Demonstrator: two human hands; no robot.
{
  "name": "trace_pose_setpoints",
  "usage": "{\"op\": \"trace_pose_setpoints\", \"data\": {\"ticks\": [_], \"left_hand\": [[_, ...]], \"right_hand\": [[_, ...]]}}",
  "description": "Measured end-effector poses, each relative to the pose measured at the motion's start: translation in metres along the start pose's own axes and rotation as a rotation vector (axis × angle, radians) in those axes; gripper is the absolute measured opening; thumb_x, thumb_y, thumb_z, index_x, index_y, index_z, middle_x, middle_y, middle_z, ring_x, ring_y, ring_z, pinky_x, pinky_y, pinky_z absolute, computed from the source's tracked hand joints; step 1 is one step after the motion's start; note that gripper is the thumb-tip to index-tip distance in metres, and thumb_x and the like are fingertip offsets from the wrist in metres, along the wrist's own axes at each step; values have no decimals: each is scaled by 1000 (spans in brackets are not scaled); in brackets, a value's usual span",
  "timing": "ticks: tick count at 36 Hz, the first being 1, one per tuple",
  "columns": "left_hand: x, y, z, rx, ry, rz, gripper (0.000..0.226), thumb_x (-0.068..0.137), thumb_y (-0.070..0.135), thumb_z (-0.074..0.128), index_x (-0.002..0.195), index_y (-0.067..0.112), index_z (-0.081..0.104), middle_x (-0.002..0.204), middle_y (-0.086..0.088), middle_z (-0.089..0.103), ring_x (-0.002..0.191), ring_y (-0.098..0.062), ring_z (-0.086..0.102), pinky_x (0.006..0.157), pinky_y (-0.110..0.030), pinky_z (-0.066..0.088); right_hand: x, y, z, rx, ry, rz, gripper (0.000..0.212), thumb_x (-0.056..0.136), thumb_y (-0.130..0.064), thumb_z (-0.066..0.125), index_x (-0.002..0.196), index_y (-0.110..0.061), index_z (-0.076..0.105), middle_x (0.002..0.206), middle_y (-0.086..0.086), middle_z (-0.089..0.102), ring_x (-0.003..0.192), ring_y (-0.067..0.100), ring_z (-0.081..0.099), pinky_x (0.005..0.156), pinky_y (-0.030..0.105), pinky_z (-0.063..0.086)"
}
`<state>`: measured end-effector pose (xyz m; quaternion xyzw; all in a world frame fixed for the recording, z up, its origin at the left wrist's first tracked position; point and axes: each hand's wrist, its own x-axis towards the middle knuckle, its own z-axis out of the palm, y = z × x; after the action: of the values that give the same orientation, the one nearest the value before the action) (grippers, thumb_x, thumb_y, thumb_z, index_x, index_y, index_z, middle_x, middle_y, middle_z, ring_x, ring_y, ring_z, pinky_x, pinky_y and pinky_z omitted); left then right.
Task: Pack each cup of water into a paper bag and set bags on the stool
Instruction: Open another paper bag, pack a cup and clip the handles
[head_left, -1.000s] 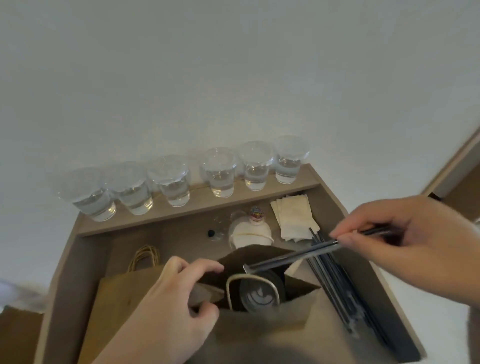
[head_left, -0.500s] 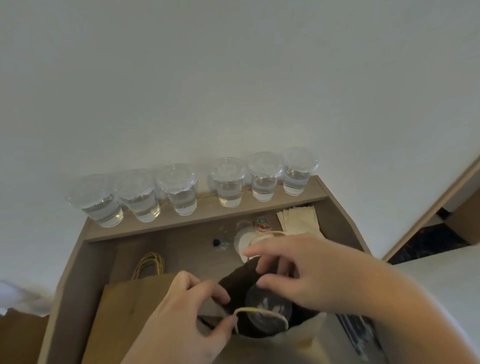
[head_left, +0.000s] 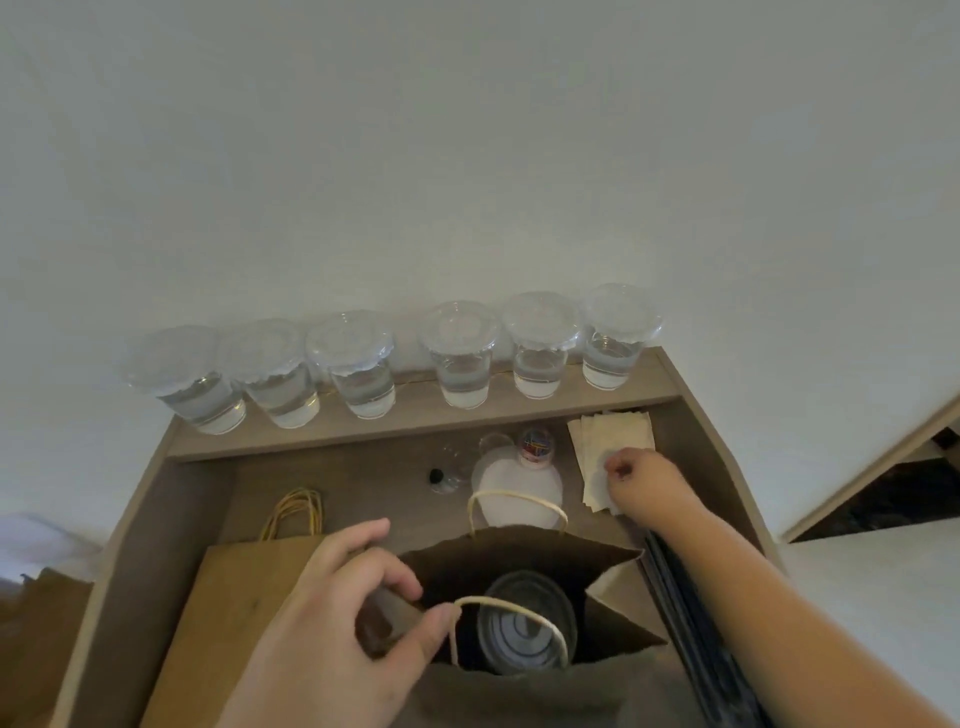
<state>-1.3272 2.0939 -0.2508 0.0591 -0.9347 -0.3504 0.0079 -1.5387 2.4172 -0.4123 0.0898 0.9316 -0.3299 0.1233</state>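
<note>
**Q:** What is nearest the camera?
**A:** A paper bag (head_left: 519, 561) at 6 o'clock in the view, upright with its mouth open. One lidded cup (head_left: 525, 631) stands upright inside it. A string handle (head_left: 511, 610) arcs over the lid of that cup.

**Q:** Left hand status?
**A:** The left hand (head_left: 332, 629) sits at 9 o'clock of the bag. Its thumb and curled fingers pinch the bag's left rim.

**Q:** What flanks the bag?
**A:** At 9 o'clock lie flat bags (head_left: 234, 597), partly under the left hand, with their handles pointing toward 12 o'clock. At 3 o'clock lie black straws (head_left: 680, 597), just beside the bag.

**Q:** Right hand status?
**A:** The right hand (head_left: 644, 483) is at 1 o'clock of the bag, resting on the napkins (head_left: 613, 431). Its fingers are curled. Thumb and forefinger appear to pinch the top napkin, though the contact is small and blurred.

**Q:** And farther out?
**A:** At 12 o'clock of the bag lies a white round lid (head_left: 519, 483), with a small jar (head_left: 536, 446) just beyond it. Farthest, a shelf (head_left: 415, 413) against the wall (head_left: 467, 156) carries six lidded cups of water (head_left: 464, 364). They stand upright in a row running from 10 to 2 o'clock.
</note>
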Motion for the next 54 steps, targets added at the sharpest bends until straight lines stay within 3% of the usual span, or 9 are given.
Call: {"op": "trace_pose_setpoints", "data": {"ticks": [5,11,20,28,38,42,45,49,54], "left_hand": [[-1,-1,1,-62,-81,1,77,44,99,62,109,58,57,140,46,32,113,10,59,91,-24,55],[-1,-4,2,-80,-104,-5,89,39,103,63,120,68,49,145,45,29,117,12,57,96,-25,54],[-4,-5,2,-117,-146,0,89,44,100,66,126,73,45,143,46,28,111,15,60,80,-14,57],[-8,0,2,-120,-176,29,90,46,103,59,128,72,42,141,50,25,111,16,60,86,-17,58],[-8,-4,-3,-89,-268,38,95,51,95,67,136,66,38,147,45,22,114,16,58,93,-19,57],[-6,-4,-7,-47,-319,43,105,47,94,64,142,68,26,148,41,20,114,11,59,87,-10,55],[-7,-4,-8,-43,-321,65,104,45,100,59,138,73,23,145,45,22,114,16,56,86,-9,51],[-9,-9,-4,-25,-292,170,93,60,88,74,141,66,35,149,43,28,137,22,33,108,1,26],[-13,-6,-6,-36,-318,57,104,66,74,79,148,66,16,144,42,22,110,8,59,90,-16,55]], "right_hand": [[15,-8,7,-397,-96,-97,81,81,-55,79,153,-36,48,150,-1,49,129,25,57,102,43,55],[28,-5,5,-548,-129,-109,50,95,-42,67,142,-26,61,139,2,57,120,25,60,98,42,56],[30,2,-3,-264,-106,-64,44,113,-33,44,151,-15,54,142,10,62,122,27,62,89,30,47],[-20,1,-31,-20,125,-126,23,113,-41,39,106,-31,60,97,-10,61,90,7,61,64,20,41],[-150,-55,-142,619,251,-189,33,107,-47,57,98,-20,75,97,7,78,83,16,82,82,51,67],[-191,-86,-167,1202,-189,-615,30,112,-30,52,120,-15,76,130,13,73,125,37,69,92,55,63],[-208,-111,-143,1423,-774,-534,45,116,-26,43,148,3,53,149,29,57,136,47,57,100,62,57],[-219,-125,-99,771,-646,-236,30,106,-43,57,117,-25,79,120,5,78,114,26,74,97,45,61],[-222,-122,-79,-9,-218,-244,46,110,-52,41,79,-23,57,64,-13,56,58,2,54,64,22,45]]}}
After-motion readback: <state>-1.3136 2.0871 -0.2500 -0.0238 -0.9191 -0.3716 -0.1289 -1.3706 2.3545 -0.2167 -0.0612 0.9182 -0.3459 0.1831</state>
